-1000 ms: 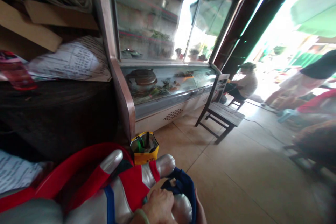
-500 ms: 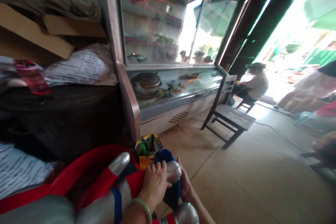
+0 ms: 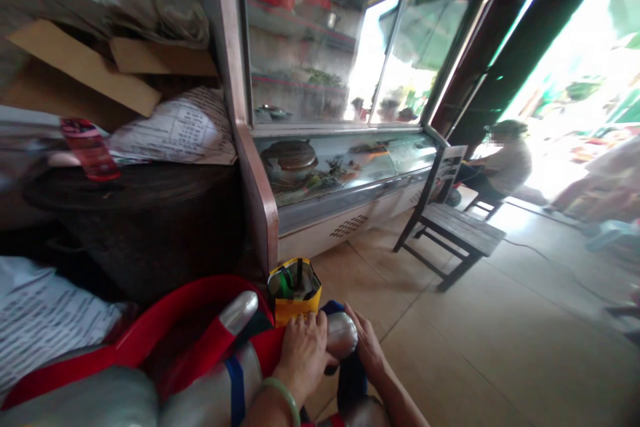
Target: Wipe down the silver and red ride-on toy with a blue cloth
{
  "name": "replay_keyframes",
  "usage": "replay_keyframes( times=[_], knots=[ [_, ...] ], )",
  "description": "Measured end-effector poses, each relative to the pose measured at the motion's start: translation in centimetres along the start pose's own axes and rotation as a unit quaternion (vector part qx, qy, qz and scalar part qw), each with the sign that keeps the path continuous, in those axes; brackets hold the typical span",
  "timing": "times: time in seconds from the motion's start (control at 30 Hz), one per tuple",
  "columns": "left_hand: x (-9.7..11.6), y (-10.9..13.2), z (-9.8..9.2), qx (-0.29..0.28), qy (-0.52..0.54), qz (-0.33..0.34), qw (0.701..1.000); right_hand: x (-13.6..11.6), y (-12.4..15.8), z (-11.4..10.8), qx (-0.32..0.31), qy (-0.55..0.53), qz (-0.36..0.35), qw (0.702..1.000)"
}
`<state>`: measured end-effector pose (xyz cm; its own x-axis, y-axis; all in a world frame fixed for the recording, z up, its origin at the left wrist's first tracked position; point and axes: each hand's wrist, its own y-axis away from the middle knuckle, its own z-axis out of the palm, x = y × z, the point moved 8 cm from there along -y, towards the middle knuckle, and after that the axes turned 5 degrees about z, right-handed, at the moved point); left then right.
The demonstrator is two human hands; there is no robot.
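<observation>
Head view, read from left to right. At far left, printed papers (image 3: 35, 317) lie beside a red plastic rim (image 3: 165, 310), and above them a dark round tub (image 3: 145, 213) carries cardboard (image 3: 85, 73) and more printed sheets. Low in the frame lies the large silver-and-red figure (image 3: 220, 360), a glossy toy on its back across my lap area, one silver limb (image 3: 239, 312) pointing up and another silver rounded end (image 3: 341, 335) between my hands. My left hand (image 3: 303, 353), a green bangle (image 3: 280, 395) at its wrist, is closed over the figure's red and silver part just left of that rounded end. A dark blue cloth (image 3: 350, 373) wraps around and below the rounded end; it looks soft and limp. My right hand (image 3: 369, 347) lies against the cloth and the end's right side, fingers curved; whether it pinches the cloth I cannot tell. Just behind my hands a yellow bag (image 3: 294, 293) stands on the tiled floor (image 3: 450, 360). Further right: a glass display case (image 3: 330, 167), a wooden chair (image 3: 450, 227), and a seated person (image 3: 503, 163) by the bright doorway.

Judgement: the figure appears hollow, light and slick, so a grip on the narrower limb above the rounded end would hold better than on the smooth end.
</observation>
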<state>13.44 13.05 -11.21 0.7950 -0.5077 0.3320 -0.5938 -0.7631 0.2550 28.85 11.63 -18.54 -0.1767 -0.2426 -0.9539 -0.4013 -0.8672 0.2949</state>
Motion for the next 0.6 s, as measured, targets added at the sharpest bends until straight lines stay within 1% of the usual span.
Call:
replay_keyframes(
  times=[0.1,0.13,0.17,0.2,0.27,0.33,0.37,0.4,0.43,0.5,0.57,0.6],
  knots=[
    [-0.2,0.7,-0.3,-0.009,0.039,-0.008,0.999,-3.2,-0.2,-0.7,0.008,0.040,-0.047,0.998],
    [-0.4,1.0,-0.8,0.001,0.054,-0.006,0.999,-4.3,-0.3,-1.1,0.018,0.050,-0.063,0.997],
    [-0.7,1.5,-1.5,0.023,0.065,-0.002,0.998,-5.4,-0.4,-1.4,0.030,0.058,-0.078,0.995],
    [-1.1,2.0,-2.6,0.059,0.073,0.000,0.996,-6.6,-0.5,-1.7,0.043,0.065,-0.092,0.993],
    [-3.1,3.4,-5.2,0.160,0.066,-0.018,0.985,-8.9,-0.5,-1.9,0.064,0.074,-0.118,0.988],
    [-6.1,5.3,-7.3,0.258,0.032,-0.077,0.963,-11.4,-0.3,-1.3,0.073,0.080,-0.150,0.983],
    [-7.9,6.2,-7.9,0.287,0.012,-0.119,0.950,-12.7,0.0,-0.8,0.074,0.082,-0.167,0.980],
    [-9.6,6.9,-8.1,0.298,-0.005,-0.161,0.941,-14.0,0.2,-0.1,0.073,0.083,-0.183,0.977],
    [-11.2,7.5,-7.9,0.289,-0.014,-0.202,0.935,-15.1,0.5,0.8,0.070,0.084,-0.199,0.974],
    [-13.5,8.0,-6.8,0.232,0.011,-0.256,0.938,-17.0,1.1,3.1,0.050,0.088,-0.231,0.968],
    [-14.4,8.1,-5.8,0.176,0.079,-0.264,0.945,-17.9,1.9,6.3,0.005,0.098,-0.263,0.960],
    [-14.3,8.2,-5.6,0.167,0.111,-0.257,0.945,-17.9,2.4,8.2,-0.026,0.105,-0.276,0.955]
  ],
)
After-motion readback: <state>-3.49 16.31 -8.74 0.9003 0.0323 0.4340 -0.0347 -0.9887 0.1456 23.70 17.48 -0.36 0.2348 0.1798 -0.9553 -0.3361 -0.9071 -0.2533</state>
